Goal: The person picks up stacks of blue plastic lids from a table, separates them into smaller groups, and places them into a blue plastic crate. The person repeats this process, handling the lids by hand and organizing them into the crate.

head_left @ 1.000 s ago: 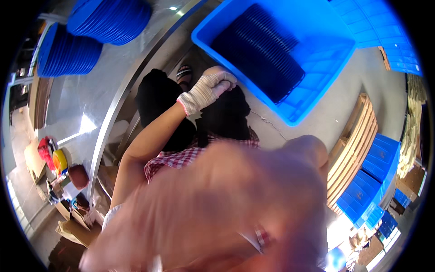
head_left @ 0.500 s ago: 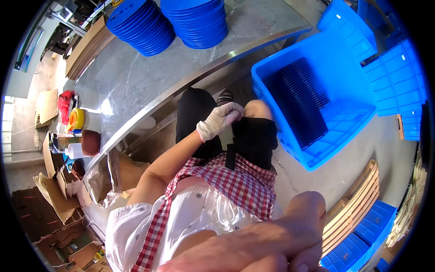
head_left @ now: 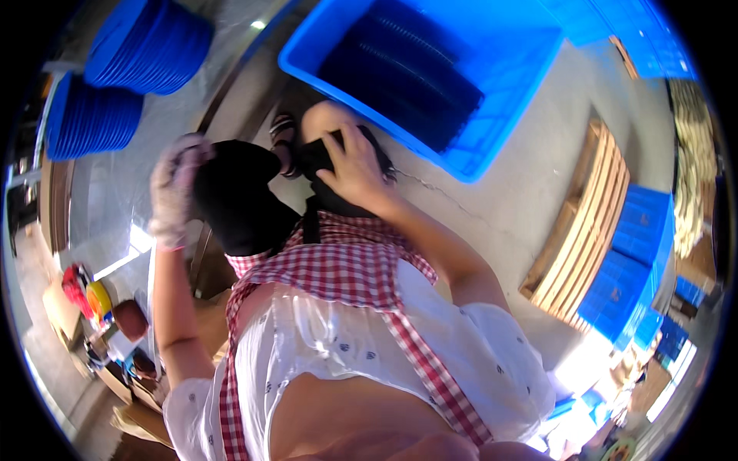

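My left hand (head_left: pixel 173 192), in a whitish knit glove, is raised beside my left knee at the edge of the grey table (head_left: pixel 127 180). Motion smears its fingers, so whether they hold anything is unclear. Bare and open, my right hand (head_left: pixel 354 165) lies with spread fingers on the black cloth over my right thigh, just below the knee. Beyond that knee stands a large blue bin (head_left: pixel 507 104), with rows of dark, thin discs (head_left: pixel 403 73) packed on edge inside. Two stacks of round blue plates (head_left: pixel 150 46) (head_left: pixel 96 115) rest on the table at the far left.
A wooden pallet (head_left: pixel 576 230) stands on the floor at the right, with blue crates (head_left: pixel 623 269) beside it. On the table's near left are a yellow tape roll (head_left: pixel 98 298), a brown cup-like object (head_left: pixel 131 319) and red netting (head_left: pixel 75 284). Cardboard lies below them.
The view has swung right, shifting the bin and table leftward. My gloved left hand has moved from between my knees to the table edge; my right hand has dropped from near the camera onto my thigh.
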Demonstrator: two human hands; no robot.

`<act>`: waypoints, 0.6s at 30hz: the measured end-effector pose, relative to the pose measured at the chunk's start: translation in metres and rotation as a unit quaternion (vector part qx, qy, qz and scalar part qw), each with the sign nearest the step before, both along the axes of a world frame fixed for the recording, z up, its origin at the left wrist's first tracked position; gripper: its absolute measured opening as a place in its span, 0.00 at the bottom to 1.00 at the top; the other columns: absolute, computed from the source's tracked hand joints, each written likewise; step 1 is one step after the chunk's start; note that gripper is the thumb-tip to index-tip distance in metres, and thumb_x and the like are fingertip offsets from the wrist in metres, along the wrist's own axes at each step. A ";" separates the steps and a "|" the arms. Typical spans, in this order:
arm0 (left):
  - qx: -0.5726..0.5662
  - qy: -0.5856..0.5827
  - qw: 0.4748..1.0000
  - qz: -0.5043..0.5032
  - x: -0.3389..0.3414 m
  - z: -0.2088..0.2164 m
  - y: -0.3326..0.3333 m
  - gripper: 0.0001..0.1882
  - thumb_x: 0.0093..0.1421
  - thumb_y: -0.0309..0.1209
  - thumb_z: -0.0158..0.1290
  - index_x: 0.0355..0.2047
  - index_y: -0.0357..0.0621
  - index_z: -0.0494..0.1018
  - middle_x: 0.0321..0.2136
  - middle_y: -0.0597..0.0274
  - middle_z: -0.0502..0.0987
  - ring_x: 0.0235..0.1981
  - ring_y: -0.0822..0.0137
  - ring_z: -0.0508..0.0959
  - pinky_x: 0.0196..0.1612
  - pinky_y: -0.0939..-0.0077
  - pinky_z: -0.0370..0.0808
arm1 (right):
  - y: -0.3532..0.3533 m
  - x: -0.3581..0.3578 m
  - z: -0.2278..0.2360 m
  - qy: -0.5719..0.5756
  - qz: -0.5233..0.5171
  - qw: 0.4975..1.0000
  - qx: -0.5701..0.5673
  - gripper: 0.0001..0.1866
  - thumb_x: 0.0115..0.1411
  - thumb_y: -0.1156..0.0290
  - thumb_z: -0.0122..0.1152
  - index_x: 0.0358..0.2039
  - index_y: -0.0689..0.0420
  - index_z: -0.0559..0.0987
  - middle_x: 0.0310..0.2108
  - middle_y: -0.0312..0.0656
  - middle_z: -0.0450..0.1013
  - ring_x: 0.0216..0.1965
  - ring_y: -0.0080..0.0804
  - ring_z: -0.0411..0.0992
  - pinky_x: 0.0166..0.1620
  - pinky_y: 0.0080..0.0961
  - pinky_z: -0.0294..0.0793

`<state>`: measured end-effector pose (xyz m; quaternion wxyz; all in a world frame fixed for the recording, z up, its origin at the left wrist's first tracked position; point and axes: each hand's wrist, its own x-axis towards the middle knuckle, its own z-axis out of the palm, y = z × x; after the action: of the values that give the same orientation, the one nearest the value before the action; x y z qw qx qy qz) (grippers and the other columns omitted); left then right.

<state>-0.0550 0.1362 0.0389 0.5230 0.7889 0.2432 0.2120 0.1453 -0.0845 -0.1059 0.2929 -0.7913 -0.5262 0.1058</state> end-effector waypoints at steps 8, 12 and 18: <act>0.024 0.051 0.995 0.080 -0.069 0.038 0.042 0.12 0.68 0.24 0.46 0.50 0.37 0.72 0.41 0.58 0.78 0.45 0.68 0.77 0.53 0.73 0.73 | 0.050 -0.005 -0.019 -0.044 0.037 0.998 -0.017 0.38 0.45 0.53 0.70 0.57 0.48 0.69 0.62 0.63 0.51 0.65 0.61 0.48 0.64 0.58 0.48; 0.066 0.081 0.988 0.110 -0.072 0.065 0.049 0.13 0.66 0.23 0.48 0.50 0.38 0.71 0.41 0.60 0.77 0.43 0.70 0.76 0.50 0.74 0.73 | 0.088 0.000 -0.026 -0.054 0.089 0.993 -0.052 0.27 0.46 0.57 0.68 0.47 0.52 0.79 0.64 0.55 0.56 0.68 0.58 0.47 0.68 0.55 0.41; 0.135 0.090 0.951 0.263 -0.122 0.105 0.093 0.17 0.65 0.25 0.50 0.54 0.39 0.67 0.44 0.58 0.77 0.46 0.70 0.76 0.49 0.76 0.72 | 0.117 -0.028 -0.007 -0.031 0.241 0.961 -0.128 0.17 0.52 0.60 0.64 0.38 0.56 0.78 0.41 0.49 0.75 0.45 0.46 0.73 0.53 0.48 0.68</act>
<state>-0.1771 0.2296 0.1434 0.3132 0.7760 0.4571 0.3013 0.1176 0.0330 -0.1133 0.1383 -0.6749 -0.6921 0.2156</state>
